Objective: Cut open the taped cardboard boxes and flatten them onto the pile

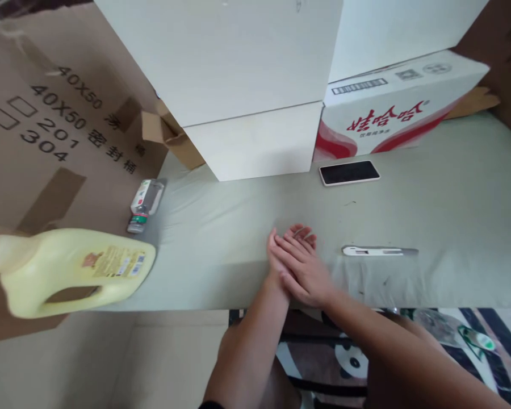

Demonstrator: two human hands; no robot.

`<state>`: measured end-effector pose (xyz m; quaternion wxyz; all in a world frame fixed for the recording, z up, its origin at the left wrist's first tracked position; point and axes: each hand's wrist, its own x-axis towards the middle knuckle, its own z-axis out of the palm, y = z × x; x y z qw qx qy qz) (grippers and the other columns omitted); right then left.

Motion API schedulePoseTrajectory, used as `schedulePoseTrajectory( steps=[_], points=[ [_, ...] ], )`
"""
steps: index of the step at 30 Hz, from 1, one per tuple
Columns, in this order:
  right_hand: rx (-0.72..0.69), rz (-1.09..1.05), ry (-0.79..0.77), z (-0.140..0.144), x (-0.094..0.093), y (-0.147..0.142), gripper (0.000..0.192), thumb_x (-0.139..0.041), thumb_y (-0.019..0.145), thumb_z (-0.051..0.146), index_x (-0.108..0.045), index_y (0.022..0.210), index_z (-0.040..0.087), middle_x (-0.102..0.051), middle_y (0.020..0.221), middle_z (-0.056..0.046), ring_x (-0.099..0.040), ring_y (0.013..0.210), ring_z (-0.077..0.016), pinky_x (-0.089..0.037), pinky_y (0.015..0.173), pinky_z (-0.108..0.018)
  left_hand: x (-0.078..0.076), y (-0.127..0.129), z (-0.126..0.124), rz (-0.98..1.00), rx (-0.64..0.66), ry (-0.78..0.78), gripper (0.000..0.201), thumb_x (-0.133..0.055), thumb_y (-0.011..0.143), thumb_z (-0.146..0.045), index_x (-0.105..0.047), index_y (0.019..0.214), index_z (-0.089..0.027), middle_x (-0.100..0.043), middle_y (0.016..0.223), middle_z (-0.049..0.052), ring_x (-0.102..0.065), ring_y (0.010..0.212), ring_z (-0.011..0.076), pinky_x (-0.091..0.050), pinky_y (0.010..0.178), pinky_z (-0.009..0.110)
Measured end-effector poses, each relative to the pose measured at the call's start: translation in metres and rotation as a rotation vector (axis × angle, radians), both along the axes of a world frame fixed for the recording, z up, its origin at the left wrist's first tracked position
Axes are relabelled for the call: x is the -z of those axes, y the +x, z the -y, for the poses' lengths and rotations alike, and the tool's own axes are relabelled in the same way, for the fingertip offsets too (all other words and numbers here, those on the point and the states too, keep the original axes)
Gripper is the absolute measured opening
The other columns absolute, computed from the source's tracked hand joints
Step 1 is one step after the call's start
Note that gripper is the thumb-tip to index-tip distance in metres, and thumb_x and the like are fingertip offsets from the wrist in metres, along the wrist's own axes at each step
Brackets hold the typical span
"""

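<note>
Both forearms are bare, no sleeves; left hand (pixel 281 258) and right hand (pixel 304 272) wear no gloves, rings or watch.

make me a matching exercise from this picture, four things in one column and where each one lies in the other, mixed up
Things:
1. phone
2. yellow jug
3. small bottle
4. white cutter

Places:
A. on its side at the cloth's left edge, next to the brown cardboard
B. right of the joined hands
C. in front of the red and white box
D. at the near left corner, on its side

Pairs: 1-C, 2-D, 3-A, 4-B
</note>
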<state>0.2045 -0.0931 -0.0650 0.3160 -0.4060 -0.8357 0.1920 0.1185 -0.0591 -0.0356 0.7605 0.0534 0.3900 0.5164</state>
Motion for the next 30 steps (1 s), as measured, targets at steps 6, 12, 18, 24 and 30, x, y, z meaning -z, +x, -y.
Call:
schedulePoseTrajectory(
  steps=[6,12,18,24,30],
  points=[
    [-0.099,0.085,-0.046,-0.013,0.007,-0.009,0.064,-0.047,0.102,0.040,-0.042,0.162,0.018,-0.045,0.166,-0.013,-0.040,0.156,-0.0308,-0.039,0.125,-0.058,-0.028,-0.043,-0.029,0.083,-0.219,-0.083,0.046,-0.038,0.096,-0.050,-0.065,0.080,-0.017,-0.064,0.075,0.005,-0.068,0.071,0.0182,-0.054,0.077,0.035],
    [-0.085,0.068,-0.060,-0.014,0.009,-0.001,0.053,-0.050,0.095,0.021,-0.058,0.147,0.020,-0.066,0.146,-0.016,-0.064,0.134,-0.0307,-0.053,0.111,-0.057,-0.035,-0.079,-0.032,0.140,-0.332,0.122,0.030,-0.054,0.087,-0.043,-0.049,0.068,-0.020,-0.040,0.065,-0.003,-0.045,0.056,0.0106,-0.042,0.058,0.025],
    [0.009,0.090,0.027,-0.017,0.013,-0.009,0.021,-0.055,0.096,0.023,-0.072,0.109,0.023,-0.078,0.117,-0.014,-0.073,0.114,-0.0318,-0.059,0.095,-0.054,-0.046,-0.116,-0.020,0.276,-0.389,0.191,0.046,-0.054,0.081,-0.018,-0.013,0.061,-0.020,-0.017,0.061,-0.004,-0.022,0.050,0.0087,-0.021,0.044,0.022],
    [0.029,0.178,-0.024,-0.044,-0.011,-0.044,0.018,-0.052,0.094,0.028,-0.068,0.100,0.023,-0.079,0.093,-0.010,-0.075,0.085,-0.0270,-0.060,0.078,-0.045,-0.053,-0.160,-0.017,0.440,-0.482,0.168,0.050,-0.040,0.101,-0.025,-0.013,0.059,-0.020,-0.006,0.058,-0.006,-0.010,0.048,0.0093,-0.014,0.041,0.022],
    [-0.068,0.050,-0.043,-0.178,-0.065,-0.179,0.040,-0.060,0.086,0.023,-0.061,0.126,0.021,-0.079,0.093,-0.005,-0.075,0.080,-0.0216,-0.063,0.082,-0.041,-0.056,-0.189,-0.017,0.424,-0.622,0.106,0.037,-0.039,0.107,-0.026,-0.049,0.072,-0.021,-0.012,0.054,-0.008,-0.012,0.044,0.0091,-0.015,0.041,0.019]
  ],
)
